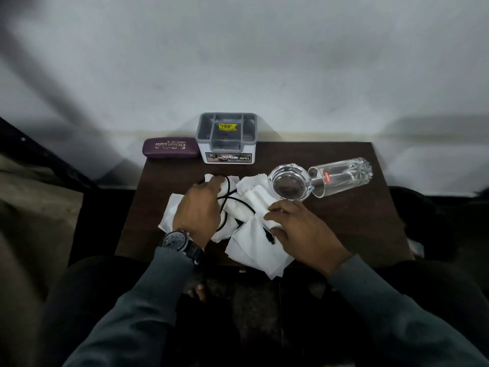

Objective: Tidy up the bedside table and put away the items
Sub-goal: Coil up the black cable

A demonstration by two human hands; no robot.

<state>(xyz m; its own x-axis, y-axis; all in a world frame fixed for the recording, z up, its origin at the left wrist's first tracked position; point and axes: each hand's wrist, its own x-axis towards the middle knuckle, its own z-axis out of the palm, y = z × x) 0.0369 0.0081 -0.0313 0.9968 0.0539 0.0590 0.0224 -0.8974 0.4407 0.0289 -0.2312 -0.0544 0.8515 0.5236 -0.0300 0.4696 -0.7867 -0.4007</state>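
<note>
Dark wood forms the bedside table, pushed against a pale wall, with crumpled white tissues heaped at its middle. On that heap, the left hand closes round a black cable, while the right hand lies spread, fingers loose (holding nothing). Beyond the tissues stand a grey organiser box and a maroon spectacle case; right of them, a glass ashtray touches a toppled tumbler.

A: Open tabletop at the near right; bare strip far right behind the glass.
B: Centre blocked by tissues and cable. Ashtray touching the glass. Far edge taken by organiser and case.
</note>
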